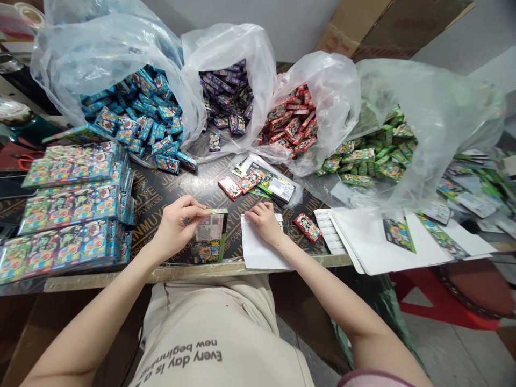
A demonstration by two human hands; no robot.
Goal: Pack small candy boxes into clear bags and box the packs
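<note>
My left hand (pixel 181 223) pinches the top edge of a green and black printed box (pixel 210 239), which stands upright near the table's front edge. To its right, my right hand (pixel 264 220) rests on a white sheet (pixel 262 252), its fingers curled at the sheet's upper edge; whether they grip it is hard to tell. Two small red packets (pixel 229 188) lie beyond the hands beside a black and green printed packet (pixel 278 188). Another red packet (pixel 307 227) lies right of my right hand.
Stacks of wrapped multicolour packs (pixel 68 207) fill the left side. Open plastic bags hold blue (pixel 149 107), purple (pixel 228 91), red (pixel 292 121) and green packets (pixel 381 153) along the back. White sheets (pixel 363 242) and printed cards (pixel 399 234) lie at the right.
</note>
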